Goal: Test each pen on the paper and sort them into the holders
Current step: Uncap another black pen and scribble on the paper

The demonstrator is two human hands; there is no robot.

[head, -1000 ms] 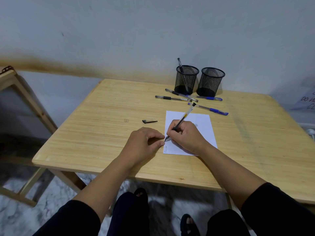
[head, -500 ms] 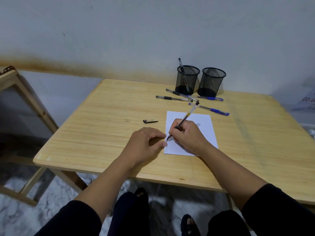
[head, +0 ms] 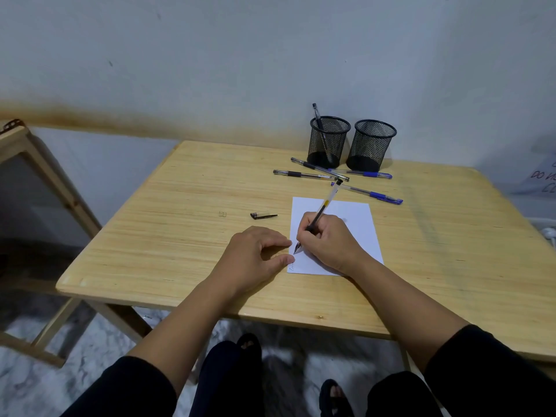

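Two hands on the tabletop (head: 168, 236). Right hand (head: 326, 242) is the working grip: fingers curled round a black-ink pen (head: 319, 215) low on its dark rubber sleeve, tip on the paper (head: 358, 224) near its left edge. Left hand (head: 255, 254) sits just left of the grip, loosely curled, holds nothing, thumb and fingertip touching the paper's left edge to pin it.

Pen long axis: tip points down and toward the person, slightly left; back end tilts up and away from the grip toward the holders. Faint scribble shows at the paper's near-left corner, too small to read.

Handling, my call: pen is light, stiff, clear plastic barrel likely slick, so the rubber sleeve is the place to hold; paper is thin and will slide unless held.

Pen cap (head: 263, 215) lies loose left of the grip, beyond the left hand. Beyond the grip: two black pens (head: 304, 175) and two blue pens (head: 368, 194) lying flat, roughly crosswise. Farther still, left mesh holder (head: 329, 142) with one pen (head: 316, 114) standing in it, and right mesh holder (head: 371, 145), just beside each other; no pen shows above its rim.

Step in hand looks like testing; sorting mostly undone.
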